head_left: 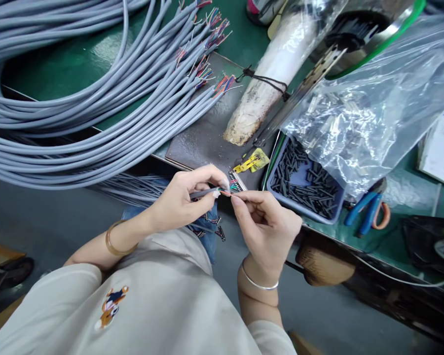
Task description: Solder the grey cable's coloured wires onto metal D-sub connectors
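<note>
Green bench (240, 37); tray (307, 211) of black pieces (320, 183); left grip (185, 195) pinching cable (204, 193), right grip (266, 224) wires (225, 193).

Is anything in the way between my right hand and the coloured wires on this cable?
Nothing visible: the right hand pinches at the coloured wires, by the end of the grey cable in the left hand. The connector sits just beyond, not between.

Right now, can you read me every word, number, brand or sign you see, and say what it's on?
There are none I can read.
Grey cable in the left hand: too small to make out any print.
White item at the right edge: no writing I can make out.
Shirt: a stitched picture, no readable letters.
</note>
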